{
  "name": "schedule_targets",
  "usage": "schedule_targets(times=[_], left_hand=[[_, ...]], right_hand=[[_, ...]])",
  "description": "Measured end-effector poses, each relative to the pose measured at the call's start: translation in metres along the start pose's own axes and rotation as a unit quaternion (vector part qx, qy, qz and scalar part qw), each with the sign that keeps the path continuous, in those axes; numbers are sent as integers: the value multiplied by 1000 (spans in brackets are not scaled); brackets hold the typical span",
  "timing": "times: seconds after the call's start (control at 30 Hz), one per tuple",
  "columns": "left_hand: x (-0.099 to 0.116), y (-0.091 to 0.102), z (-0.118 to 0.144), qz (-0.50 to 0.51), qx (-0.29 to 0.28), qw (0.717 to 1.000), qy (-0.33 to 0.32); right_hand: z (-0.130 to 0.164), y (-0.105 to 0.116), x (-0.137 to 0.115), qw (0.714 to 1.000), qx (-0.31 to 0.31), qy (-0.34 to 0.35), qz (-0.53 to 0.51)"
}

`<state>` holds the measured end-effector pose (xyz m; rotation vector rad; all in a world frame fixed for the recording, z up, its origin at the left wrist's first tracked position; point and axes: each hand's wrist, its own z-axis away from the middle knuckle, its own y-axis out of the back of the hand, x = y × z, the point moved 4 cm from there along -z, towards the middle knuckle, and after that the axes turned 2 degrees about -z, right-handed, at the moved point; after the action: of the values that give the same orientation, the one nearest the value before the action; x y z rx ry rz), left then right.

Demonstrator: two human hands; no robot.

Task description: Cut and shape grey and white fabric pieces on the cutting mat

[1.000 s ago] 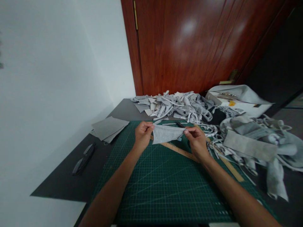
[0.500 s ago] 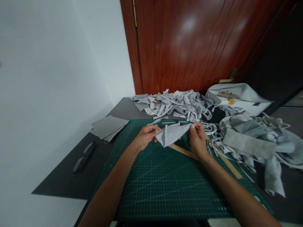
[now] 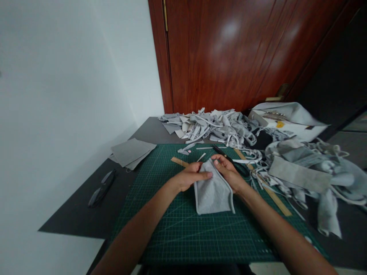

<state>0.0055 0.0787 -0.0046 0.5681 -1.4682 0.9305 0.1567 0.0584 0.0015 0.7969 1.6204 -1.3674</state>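
Observation:
A grey piece of fabric (image 3: 215, 194) with raised seams along its sides hangs from both hands over the green cutting mat (image 3: 172, 233). My left hand (image 3: 190, 177) grips its upper left part, thumb lying across the front. At its top right corner, my right hand (image 3: 228, 172) pinches the edge between thumb and fingers. Just behind the right hand lie black-handled scissors (image 3: 242, 168), partly covered by it. A wooden ruler (image 3: 179, 162) pokes out behind the left hand. Small grey scraps (image 3: 187, 149) lie on the mat beyond the fabric.
Flat grey fabric pieces (image 3: 133, 152) are stacked at the left, above a pair of glasses (image 3: 102, 189). Grey offcuts (image 3: 200, 126) are heaped along the back. More fabric (image 3: 301, 173) and a white box (image 3: 304, 130) stand right, near another wooden ruler (image 3: 276, 200).
The fabric has been turned and lowered, so its wide face now hangs toward me. My hands have come closer together. The scissors and ruler behind are more exposed.

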Motion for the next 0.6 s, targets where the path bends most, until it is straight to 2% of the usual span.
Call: schedule_targets(times=[0.07,0.1,0.2,0.27,0.33,0.4,0.47,0.53,0.6], left_hand=[[3,4,-3,27,20,999,-3],[6,10,-5,45,48,998,-16],[23,35,-6,63,138,984,-90],[36,51,-2,30,152,981,-119],[47,69,5,-16,141,983,-113],[52,85,14,-81,114,988,-72],[48,96,23,-190,58,980,19],[36,103,31,-303,-7,942,141],[25,107,37,-396,-25,889,227]], right_hand=[[-1,0,3,1000,12,4,-15],[-1,0,6,1000,10,-1,-8],[1,-5,16,992,-55,-53,96],[1,-7,22,974,-100,-80,186],[-1,-3,22,962,-100,-79,240],[-4,5,18,958,-74,-68,268],[-6,14,14,951,-58,-69,294],[-6,20,11,938,-49,-72,336],[-5,24,11,923,-41,-63,378]])
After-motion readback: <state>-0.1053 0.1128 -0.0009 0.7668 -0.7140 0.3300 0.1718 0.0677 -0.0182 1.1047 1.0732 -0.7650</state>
